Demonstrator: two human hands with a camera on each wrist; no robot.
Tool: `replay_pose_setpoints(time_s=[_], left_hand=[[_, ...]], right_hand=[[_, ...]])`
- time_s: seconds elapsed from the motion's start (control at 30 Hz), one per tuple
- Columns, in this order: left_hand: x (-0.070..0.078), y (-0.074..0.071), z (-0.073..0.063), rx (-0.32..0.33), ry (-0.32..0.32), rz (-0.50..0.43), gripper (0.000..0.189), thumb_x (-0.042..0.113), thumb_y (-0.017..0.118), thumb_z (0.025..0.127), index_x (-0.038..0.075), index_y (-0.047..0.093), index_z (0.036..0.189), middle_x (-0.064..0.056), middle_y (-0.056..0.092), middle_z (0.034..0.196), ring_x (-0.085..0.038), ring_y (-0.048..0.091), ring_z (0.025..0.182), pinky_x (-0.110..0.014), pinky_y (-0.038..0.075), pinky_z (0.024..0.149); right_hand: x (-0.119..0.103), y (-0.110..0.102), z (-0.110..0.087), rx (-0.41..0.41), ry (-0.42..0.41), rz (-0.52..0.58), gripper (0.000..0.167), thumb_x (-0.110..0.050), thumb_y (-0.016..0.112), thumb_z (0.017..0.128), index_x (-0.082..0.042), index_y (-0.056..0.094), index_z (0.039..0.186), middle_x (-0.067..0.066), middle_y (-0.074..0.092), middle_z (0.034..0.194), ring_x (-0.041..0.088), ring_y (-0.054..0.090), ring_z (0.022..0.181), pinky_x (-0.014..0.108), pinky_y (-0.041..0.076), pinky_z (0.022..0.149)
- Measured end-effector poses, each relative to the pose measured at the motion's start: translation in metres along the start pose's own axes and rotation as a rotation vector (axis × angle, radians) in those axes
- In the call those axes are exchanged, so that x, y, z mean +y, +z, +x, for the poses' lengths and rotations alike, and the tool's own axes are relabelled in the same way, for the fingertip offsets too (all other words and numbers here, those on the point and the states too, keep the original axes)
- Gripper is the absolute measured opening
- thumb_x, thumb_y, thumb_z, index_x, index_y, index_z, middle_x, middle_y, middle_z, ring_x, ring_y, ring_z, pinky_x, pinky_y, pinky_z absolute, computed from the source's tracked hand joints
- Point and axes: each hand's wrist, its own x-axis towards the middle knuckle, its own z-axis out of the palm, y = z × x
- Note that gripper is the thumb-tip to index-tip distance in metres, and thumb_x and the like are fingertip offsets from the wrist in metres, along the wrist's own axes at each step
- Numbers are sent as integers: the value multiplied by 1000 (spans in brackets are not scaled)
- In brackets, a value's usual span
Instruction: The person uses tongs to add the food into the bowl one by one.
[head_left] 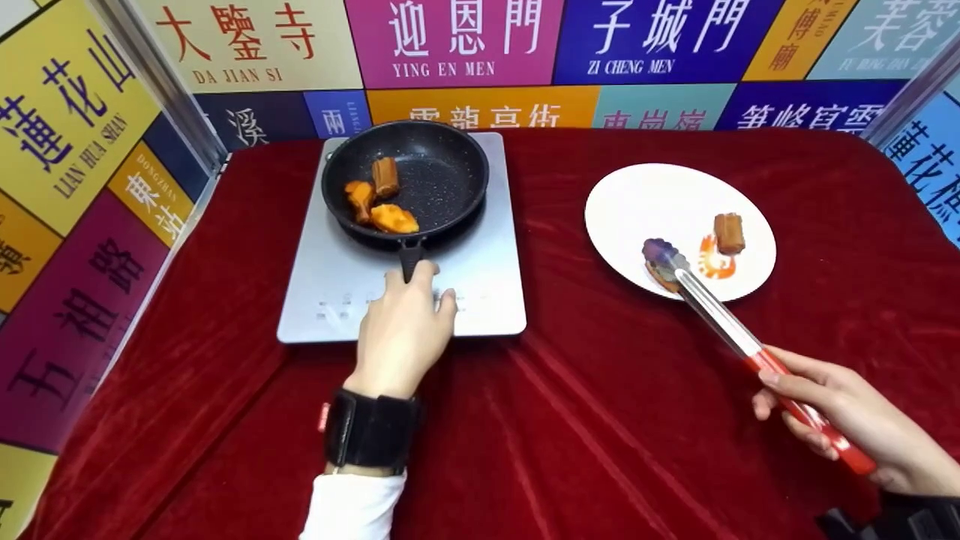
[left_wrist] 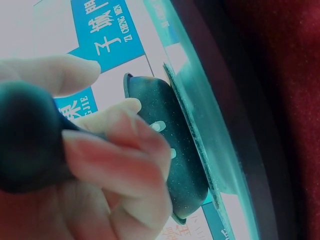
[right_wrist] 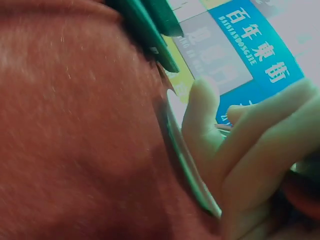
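My left hand (head_left: pixel 405 326) grips the black handle of a frying pan (head_left: pixel 450 176), fingers curled round it in the left wrist view. Three food pieces lie in the pan's left half: a brown ridged block (head_left: pixel 385 176), a small drumstick (head_left: pixel 360 200) and a yellow-orange piece (head_left: pixel 395 219). In my right hand (head_left: pixel 840 409) is a pair of red-handled metal tongs (head_left: pixel 716 311). Their tips reach over the left front of a white plate (head_left: pixel 630 202), at a brownish piece (head_left: pixel 664 277) they partly hide. Another brown ridged block (head_left: pixel 729 232) and an orange-and-white shrimp (head_left: pixel 714 259) are on the plate.
Under the pan is a flat silver induction cooktop (head_left: pixel 487 300), its marked panel toward me. A dark red velvet cloth (head_left: pixel 540 420) covers the table, with creases at the front. Colourful panels with Chinese lettering (head_left: pixel 465 45) stand behind and at both sides.
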Motion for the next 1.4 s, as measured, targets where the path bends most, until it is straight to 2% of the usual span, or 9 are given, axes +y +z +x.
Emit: replay_pose_setpoints(time_s=[0.17, 0.3, 0.47, 0.7, 0.9, 1.2, 1.4], left_hand=[[-3, -2, -1, 3, -9, -3, 38, 37, 48, 89, 18, 49, 121, -16, 49, 110, -33, 57, 72, -41, 46, 57], [-5, -2, -1, 9, -11, -3, 38, 37, 48, 88, 18, 49, 121, -16, 50, 110, -32, 57, 72, -41, 46, 56], [-4, -2, -1, 10, -8, -4, 38, 37, 49, 88, 18, 50, 121, -15, 50, 110, -32, 57, 72, -41, 46, 57], [1, -2, 0, -20, -13, 6, 38, 38, 47, 89, 19, 48, 122, -15, 49, 110, -30, 56, 70, -39, 46, 56], [3, -3, 0, -15, -7, 6, 38, 38, 47, 89, 19, 48, 122, -14, 49, 109, -31, 57, 70, -40, 45, 56], [2, -3, 1, -41, -14, 6, 38, 39, 46, 89, 20, 48, 122, -14, 49, 110, -28, 56, 70, -38, 45, 58], [-1, -5, 0, -40, -19, 3, 38, 39, 46, 89, 19, 48, 122, -14, 49, 110, -27, 56, 70, -37, 45, 57]], right_hand=[[8, 0, 4, -115, -60, 251, 36, -8, 26, 98, 0, 26, 134, 13, 60, 88, 12, 34, 42, 35, 10, 34], [11, 3, 8, -154, -67, 354, 35, -7, 23, 99, 1, 25, 133, 13, 59, 90, 11, 36, 44, 29, 12, 35], [12, 4, 11, -158, -63, 394, 34, -8, 22, 99, 2, 24, 131, 13, 60, 90, 11, 33, 44, 28, 11, 36], [8, 10, 20, -216, -94, 457, 36, -6, 18, 99, -3, 24, 134, 15, 58, 90, 12, 29, 45, 29, 8, 35], [0, 23, 31, -259, -125, 491, 34, -5, 16, 98, 0, 26, 131, 16, 58, 90, 13, 30, 46, 27, 10, 34], [-13, 42, 46, -295, -139, 509, 32, -6, 16, 99, 3, 24, 128, 17, 57, 88, 15, 23, 43, 28, 10, 31], [-20, 56, 54, -345, -160, 571, 32, -6, 14, 99, 4, 21, 128, 19, 56, 88, 17, 19, 40, 27, 12, 29]])
